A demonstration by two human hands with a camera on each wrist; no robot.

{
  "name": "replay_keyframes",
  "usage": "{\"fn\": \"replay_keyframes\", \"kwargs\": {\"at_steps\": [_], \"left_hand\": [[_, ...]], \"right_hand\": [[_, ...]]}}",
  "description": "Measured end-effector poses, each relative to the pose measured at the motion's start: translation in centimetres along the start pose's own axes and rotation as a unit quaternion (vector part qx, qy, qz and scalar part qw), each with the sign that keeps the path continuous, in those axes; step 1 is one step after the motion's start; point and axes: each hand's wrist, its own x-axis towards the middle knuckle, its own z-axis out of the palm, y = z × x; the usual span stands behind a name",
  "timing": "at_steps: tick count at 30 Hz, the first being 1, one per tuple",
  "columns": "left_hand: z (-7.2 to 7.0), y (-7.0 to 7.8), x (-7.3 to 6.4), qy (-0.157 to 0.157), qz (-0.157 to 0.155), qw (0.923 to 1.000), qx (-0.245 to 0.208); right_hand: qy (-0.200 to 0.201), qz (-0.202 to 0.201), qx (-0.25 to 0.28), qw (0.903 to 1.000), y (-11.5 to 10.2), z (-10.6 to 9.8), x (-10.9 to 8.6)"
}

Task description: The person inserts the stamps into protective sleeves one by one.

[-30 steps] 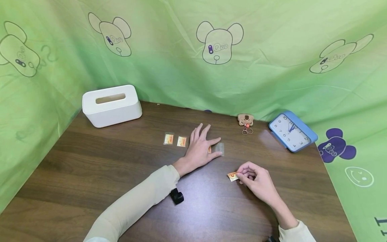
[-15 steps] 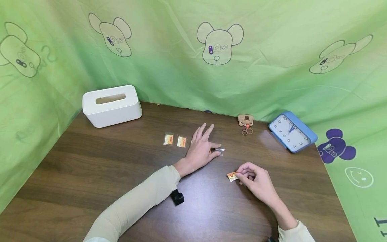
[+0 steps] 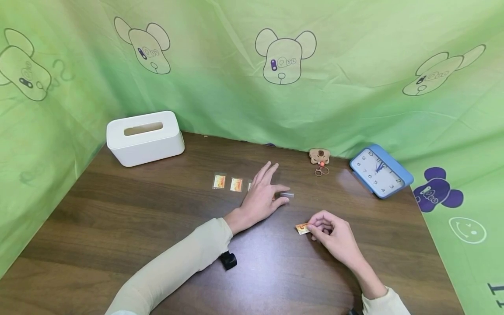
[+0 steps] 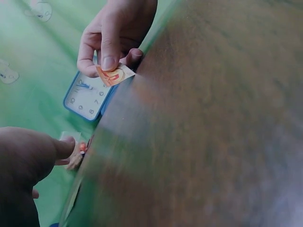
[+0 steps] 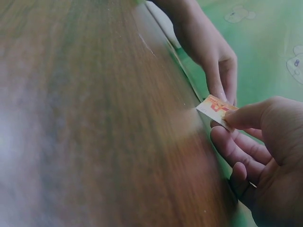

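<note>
In the head view my right hand (image 3: 334,236) pinches a small orange-and-cream postage stamp (image 3: 302,229) by its edge, above the table. Its toothed edge shows in the right wrist view, where thumb and fingers grip the stamp (image 5: 215,109). My left hand (image 3: 261,194) is low over the table, with thumb and forefinger pinching a small clear plastic sleeve (image 3: 287,194). Left of that hand lie two sleeved stamps, the outer one (image 3: 219,181) and the inner one (image 3: 236,184). The edge of another sleeve (image 3: 250,185) shows beside the hand, mostly hidden under it.
A white tissue box (image 3: 145,138) stands at the back left of the brown table (image 3: 118,210). Toward the back right lie a bear-shaped keyring (image 3: 319,156) and a blue clock (image 3: 381,171). Green printed cloth (image 3: 216,87) hangs behind the table.
The clear sleeve lay flat at my left fingertips; now it is tilted up between thumb and forefinger. My left hand has shifted slightly right, uncovering a sleeve's edge. The right hand stays put.
</note>
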Motion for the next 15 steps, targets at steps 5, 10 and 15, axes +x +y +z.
{"fn": "replay_keyframes", "kwargs": {"at_steps": [5,10,15], "left_hand": [[-0.9,0.0,-0.2,0.019,-0.006,0.9995,-0.024],[-1.6,-0.6,-0.8,0.05,-0.01,0.9967,-0.063],[-3.1,-0.4,-1.4,0.055,-0.019,0.9937,-0.095]], "right_hand": [[0.013,-0.002,0.009,0.9999,-0.2,0.3,-0.2],[0.028,-0.006,0.021,0.9994,-0.5,0.4,-0.3],[0.034,-0.009,0.023,0.9991,-0.5,0.5,-0.3]]}}
